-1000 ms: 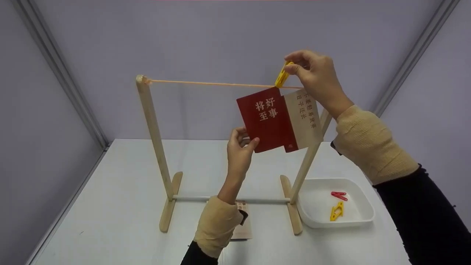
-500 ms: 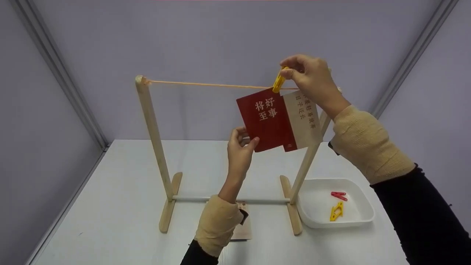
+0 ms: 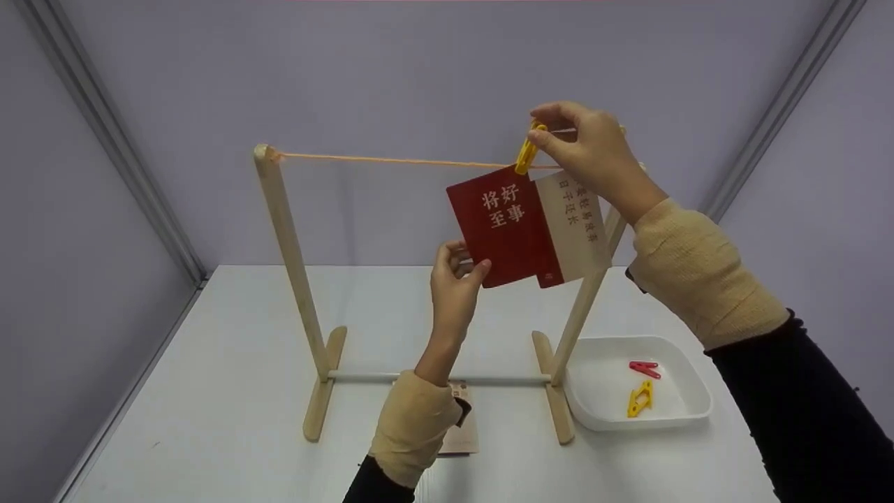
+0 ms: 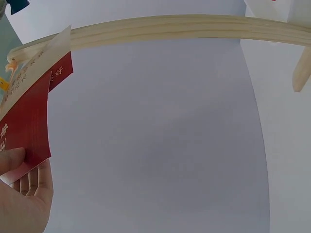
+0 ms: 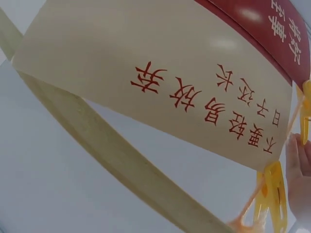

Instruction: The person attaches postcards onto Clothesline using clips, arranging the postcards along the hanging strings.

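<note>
In the head view my left hand (image 3: 455, 290) pinches the lower left corner of a red card (image 3: 499, 237) with white characters. My right hand (image 3: 594, 150) pinches a yellow clothespin (image 3: 529, 154), its tip over the red card's top right corner at the orange string (image 3: 391, 161). Beside and partly behind the red card hangs a beige card (image 3: 578, 234). The right wrist view shows a second yellow clothespin (image 5: 270, 194) on the beige card's corner at the string; in the head view my right hand hides it. My left thumb (image 4: 12, 160) lies on the red card's front.
A wooden stand with a left post (image 3: 290, 258) and right post (image 3: 583, 314) carries the string above a white table (image 3: 230, 391). At right, a white tray (image 3: 594, 419) contains a red clothespin (image 3: 644, 369) and a yellow one (image 3: 640, 399). Another card (image 3: 461, 436) lies partly under my left forearm.
My right hand has moved slightly left and down, bringing the yellow clothespin's tip over the red card's top corner. My left hand and both cards have hardly moved.
</note>
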`<state>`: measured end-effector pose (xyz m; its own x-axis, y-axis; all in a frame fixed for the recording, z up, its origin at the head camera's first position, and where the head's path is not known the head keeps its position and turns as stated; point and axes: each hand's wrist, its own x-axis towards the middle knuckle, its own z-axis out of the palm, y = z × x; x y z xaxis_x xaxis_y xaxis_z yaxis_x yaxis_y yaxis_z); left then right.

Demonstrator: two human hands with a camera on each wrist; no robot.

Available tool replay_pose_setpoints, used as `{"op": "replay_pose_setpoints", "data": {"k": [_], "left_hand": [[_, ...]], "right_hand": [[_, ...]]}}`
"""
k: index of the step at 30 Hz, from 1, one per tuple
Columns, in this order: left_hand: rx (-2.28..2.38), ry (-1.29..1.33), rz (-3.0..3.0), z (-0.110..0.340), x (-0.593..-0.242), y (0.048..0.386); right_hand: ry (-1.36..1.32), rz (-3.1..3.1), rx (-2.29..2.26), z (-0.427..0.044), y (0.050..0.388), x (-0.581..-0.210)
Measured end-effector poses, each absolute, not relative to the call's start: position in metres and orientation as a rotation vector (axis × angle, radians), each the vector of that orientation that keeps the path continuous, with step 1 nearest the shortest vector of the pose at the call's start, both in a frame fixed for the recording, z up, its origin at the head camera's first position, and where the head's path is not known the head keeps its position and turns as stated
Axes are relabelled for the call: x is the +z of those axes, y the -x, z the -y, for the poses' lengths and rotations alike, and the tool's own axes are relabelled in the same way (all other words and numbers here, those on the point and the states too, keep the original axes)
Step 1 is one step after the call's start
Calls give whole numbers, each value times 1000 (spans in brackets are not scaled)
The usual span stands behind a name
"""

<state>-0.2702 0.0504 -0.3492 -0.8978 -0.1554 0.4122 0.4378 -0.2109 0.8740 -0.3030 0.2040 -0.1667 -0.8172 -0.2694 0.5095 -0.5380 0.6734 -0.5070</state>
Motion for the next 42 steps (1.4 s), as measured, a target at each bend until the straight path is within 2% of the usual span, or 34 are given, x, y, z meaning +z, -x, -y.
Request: {"op": "replay_pose_setpoints", "data": {"k": [7, 12, 19, 25, 29, 35, 42], "left_hand": [[-2208, 389, 1666, -53, -354, 267], [-2196, 479, 1859, -56, -376, 265], [-2166, 459, 2055, -57, -390, 242], [-2126, 393, 2122, -70, -436, 251], [-2112, 349, 2149, -83, -456, 249], [-2195, 296, 2147, -115, -490, 241], [-2445, 30, 2076, -148, -526, 226]], "right_hand": [[-620, 2308, 1038, -209, 299, -160], [-420, 2149, 1049, -223, 295, -152], [-259, 2052, 1038, -256, 288, -155], [-148, 2059, 1048, -284, 285, -170], [-98, 2100, 1027, -302, 286, -191], [-13, 2215, 1015, -335, 286, -247], [74, 2272, 1042, -362, 283, -318]]}}
